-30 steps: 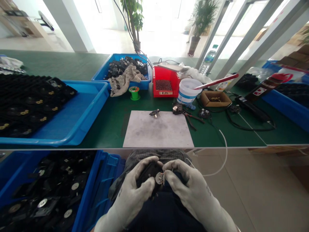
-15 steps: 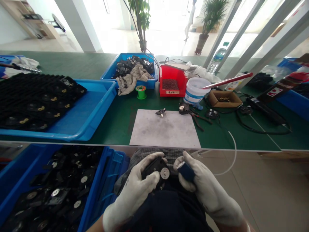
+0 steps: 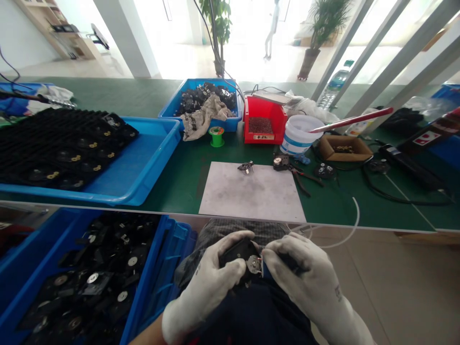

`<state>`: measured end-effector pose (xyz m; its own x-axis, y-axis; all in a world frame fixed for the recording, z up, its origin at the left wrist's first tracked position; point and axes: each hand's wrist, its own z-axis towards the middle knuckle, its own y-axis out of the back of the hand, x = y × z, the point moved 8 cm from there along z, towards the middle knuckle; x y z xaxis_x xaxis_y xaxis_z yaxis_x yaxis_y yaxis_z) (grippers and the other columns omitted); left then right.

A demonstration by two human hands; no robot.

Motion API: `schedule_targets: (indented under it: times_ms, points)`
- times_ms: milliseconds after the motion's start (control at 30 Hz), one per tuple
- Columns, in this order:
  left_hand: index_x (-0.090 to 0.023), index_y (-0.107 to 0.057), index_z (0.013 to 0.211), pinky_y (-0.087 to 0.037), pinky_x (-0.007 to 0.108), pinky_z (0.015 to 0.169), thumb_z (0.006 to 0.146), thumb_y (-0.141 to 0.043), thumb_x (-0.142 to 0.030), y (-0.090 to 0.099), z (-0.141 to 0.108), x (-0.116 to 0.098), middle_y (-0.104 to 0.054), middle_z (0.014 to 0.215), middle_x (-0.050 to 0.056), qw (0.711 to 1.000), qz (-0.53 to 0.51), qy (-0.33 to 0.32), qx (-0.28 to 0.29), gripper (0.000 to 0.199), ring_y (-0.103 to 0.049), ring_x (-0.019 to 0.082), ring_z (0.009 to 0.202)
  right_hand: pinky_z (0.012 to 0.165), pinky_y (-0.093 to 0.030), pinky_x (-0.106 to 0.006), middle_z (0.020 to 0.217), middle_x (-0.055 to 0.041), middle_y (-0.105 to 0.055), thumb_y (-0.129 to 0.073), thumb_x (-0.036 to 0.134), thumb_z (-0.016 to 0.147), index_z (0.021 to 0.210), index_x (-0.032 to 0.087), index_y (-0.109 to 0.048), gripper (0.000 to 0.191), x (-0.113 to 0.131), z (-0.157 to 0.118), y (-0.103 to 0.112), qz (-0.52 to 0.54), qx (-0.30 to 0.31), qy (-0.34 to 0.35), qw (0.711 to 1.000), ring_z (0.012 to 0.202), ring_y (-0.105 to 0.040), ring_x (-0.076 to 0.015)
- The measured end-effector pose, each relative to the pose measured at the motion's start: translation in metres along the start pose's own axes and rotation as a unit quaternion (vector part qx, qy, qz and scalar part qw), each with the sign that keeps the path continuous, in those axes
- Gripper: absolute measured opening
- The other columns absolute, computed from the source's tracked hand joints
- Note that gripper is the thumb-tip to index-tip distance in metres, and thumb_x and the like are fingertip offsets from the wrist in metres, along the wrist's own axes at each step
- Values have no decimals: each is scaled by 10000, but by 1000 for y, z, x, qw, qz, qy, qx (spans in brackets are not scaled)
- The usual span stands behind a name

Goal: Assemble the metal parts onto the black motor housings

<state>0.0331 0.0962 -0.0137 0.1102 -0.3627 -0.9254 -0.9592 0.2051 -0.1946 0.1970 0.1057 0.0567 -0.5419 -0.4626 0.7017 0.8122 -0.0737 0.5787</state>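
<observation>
My left hand (image 3: 206, 280), in a white glove, grips a black plastic housing (image 3: 237, 254) in front of my lap. A round metal disc (image 3: 254, 264) sits on the housing's face. My right hand (image 3: 302, 270), also gloved, is shut on a small blue object (image 3: 267, 268) whose edge lies against the disc. Most of that object is hidden by my fingers, so I cannot tell exactly what it is.
To my left stands a blue crate (image 3: 172, 249) of black housings with metal discs. Beyond the table edge lie a grey mat (image 3: 251, 196), pliers (image 3: 304, 176), a blue tray (image 3: 143, 158), a red bin (image 3: 265, 120) and a white bucket (image 3: 300, 136). A white cable (image 3: 354, 225) hangs at right.
My right hand has come back in from the right, bringing the blue object up to the disc. The view has swung slightly, shifting the table to the right in the picture.
</observation>
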Motion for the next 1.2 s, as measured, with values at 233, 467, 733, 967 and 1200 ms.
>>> schedule_targets:
  times_ms: [233,467,733,967,1200]
  points:
    - [-199,-711,1288,-554,336,976,788,-705,-301,0,0,-4,-766,1194,64,1000,14,-13,-8,510,-685,300,1164,672,-471,-286,728,45,-725,-673,171,942,790,245,-636,173,7,0,-1,-24,-10,31,999,645,-647,-135]
    - [-201,-702,1304,-559,352,967,812,-701,-306,1,0,-2,-765,1191,70,1000,9,-9,-2,503,-682,312,1167,666,-466,-304,723,30,-726,-677,172,943,796,242,-639,167,8,-1,0,-36,-13,32,999,642,-643,-148]
    - [-191,-697,1301,-566,356,956,824,-695,-317,0,-2,-3,-773,1181,80,1000,16,-19,-8,493,-698,314,1150,646,-452,-291,707,34,-713,-675,181,945,795,245,-634,168,10,-1,-1,-47,-15,39,998,632,-635,-145]
    - [-184,-693,1304,-537,391,1043,825,-681,-299,2,-3,-3,-750,1288,95,999,24,-36,-13,492,-688,318,1201,659,-441,-306,680,36,-695,-680,177,943,785,242,-636,177,14,-1,-2,-73,-12,65,995,598,-598,-143]
    - [-198,-692,1309,-559,355,987,824,-702,-306,0,-2,-3,-768,1218,79,1000,-2,-19,-3,497,-688,310,1184,641,-467,-298,701,27,-720,-671,188,944,785,241,-636,171,11,0,-1,-54,-5,45,998,615,-639,-145]
